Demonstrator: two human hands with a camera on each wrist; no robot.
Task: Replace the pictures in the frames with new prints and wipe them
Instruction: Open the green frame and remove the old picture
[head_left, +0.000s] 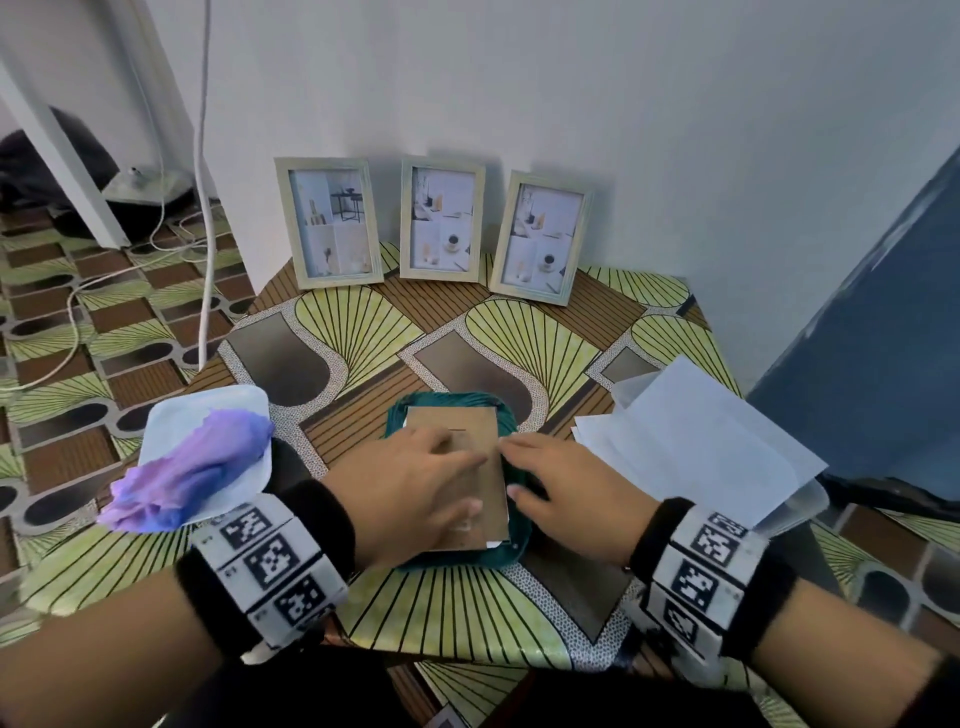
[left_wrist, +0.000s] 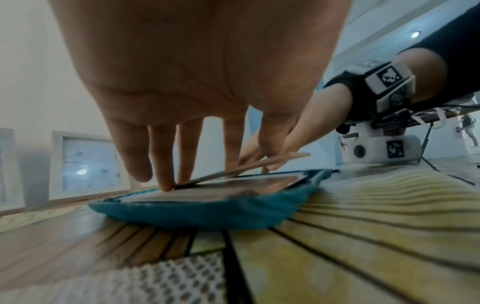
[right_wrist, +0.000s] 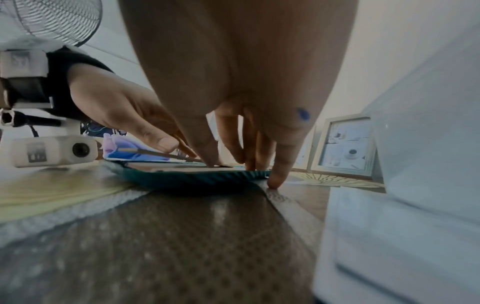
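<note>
A picture frame lies face down on a teal cloth (head_left: 449, 402) in the middle of the table, its brown backing board (head_left: 457, 423) facing up. My left hand (head_left: 467, 480) rests flat on the board with straight fingers. In the left wrist view the thin board (left_wrist: 259, 164) tilts, one edge raised off the frame. My right hand (head_left: 511, 467) has straight fingertips at the frame's right edge and on the cloth (right_wrist: 197, 179). Three framed pictures (head_left: 441, 221) lean against the back wall. Loose white prints (head_left: 696, 436) lie at the right.
A purple cloth (head_left: 192, 467) lies on a white tray (head_left: 218, 405) at the table's left edge. The prints sit in a clear tray (head_left: 800, 504) at the right edge. A dark blue panel (head_left: 883, 338) stands right of the table. Cables (head_left: 208, 260) run over the floor at the left.
</note>
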